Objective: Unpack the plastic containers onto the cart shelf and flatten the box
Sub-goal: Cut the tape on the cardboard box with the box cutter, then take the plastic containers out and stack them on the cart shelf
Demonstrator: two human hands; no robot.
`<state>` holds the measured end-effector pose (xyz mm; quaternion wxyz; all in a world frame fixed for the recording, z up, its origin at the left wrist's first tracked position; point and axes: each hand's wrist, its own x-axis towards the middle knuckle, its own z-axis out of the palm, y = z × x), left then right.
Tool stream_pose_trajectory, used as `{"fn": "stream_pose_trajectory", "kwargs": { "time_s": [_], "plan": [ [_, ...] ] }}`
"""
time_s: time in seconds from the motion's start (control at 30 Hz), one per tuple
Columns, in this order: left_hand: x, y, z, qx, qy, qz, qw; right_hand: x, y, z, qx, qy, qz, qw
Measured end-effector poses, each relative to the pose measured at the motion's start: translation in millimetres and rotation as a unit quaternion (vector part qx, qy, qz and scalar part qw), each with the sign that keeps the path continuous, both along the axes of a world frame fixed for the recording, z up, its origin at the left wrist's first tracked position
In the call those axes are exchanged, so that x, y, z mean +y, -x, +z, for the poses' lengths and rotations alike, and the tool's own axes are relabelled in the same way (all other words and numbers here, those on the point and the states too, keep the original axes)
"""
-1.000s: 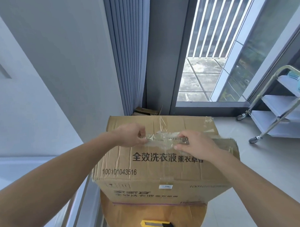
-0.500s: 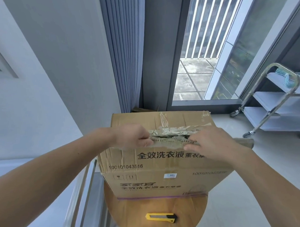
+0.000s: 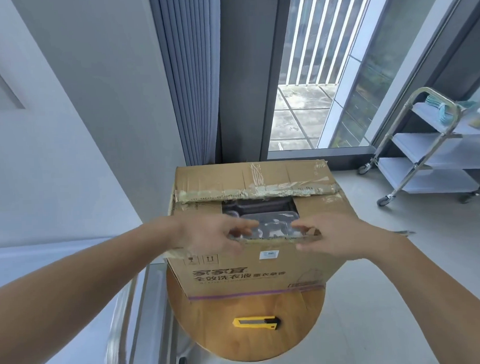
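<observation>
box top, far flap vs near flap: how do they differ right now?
Far flap lies flat over the box; near flap is held off the opening, exposing containers. Near flap is pinched by left hand and right hand; far flap is untouched. Both are brown cardboard with torn tape along the edge.

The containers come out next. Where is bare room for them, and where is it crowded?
On the cart, middle and bottom shelves look bare; the top holds teal things. The box covers most of the table, leaving a near strip around the knife. Left hand and right hand crowd the box opening.
</observation>
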<state>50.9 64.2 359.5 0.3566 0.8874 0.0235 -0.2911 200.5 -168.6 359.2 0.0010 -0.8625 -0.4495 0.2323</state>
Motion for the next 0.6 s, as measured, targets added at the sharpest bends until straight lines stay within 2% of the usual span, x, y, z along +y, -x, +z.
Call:
{"fn": "stream_pose_trajectory", "kwargs": {
  "time_s": [0.07, 0.17, 0.2, 0.27, 0.33, 0.37, 0.47, 0.6],
  "plan": [
    [-12, 8, -8, 0.058, 0.010, -0.022, 0.998, -9, 13, -5, 0.021, 0.032, 0.028, 0.999],
    [-31, 17, -14, 0.080, 0.041, -0.002, 0.996, -30, 28, -24, 0.019, 0.040, 0.073, 0.996],
    [-37, 18, -19, 0.067, 0.020, 0.003, 0.998, -38, 33, -32, 0.033, 0.037, 0.075, 0.996],
    [-47, 16, -32, 0.007, -0.114, -0.004, 0.993, -49, 41, -45, 0.059, 0.028, 0.072, 0.995],
    [-51, 11, -52, -0.022, -0.247, 0.002, 0.969, -53, 42, -58, 0.054, -0.010, 0.066, 0.996],
    [-53, 8, -59, -0.024, -0.284, 0.017, 0.958, -53, 39, -63, 0.030, -0.040, 0.062, 0.997],
    [-59, -5, -78, -0.009, -0.322, 0.041, 0.946, -46, 21, -79, -0.064, -0.105, 0.043, 0.991],
    [-59, -14, -93, -0.043, -0.357, 0.061, 0.931, -29, -8, -102, -0.098, -0.083, 0.034, 0.991]
  ]
}}
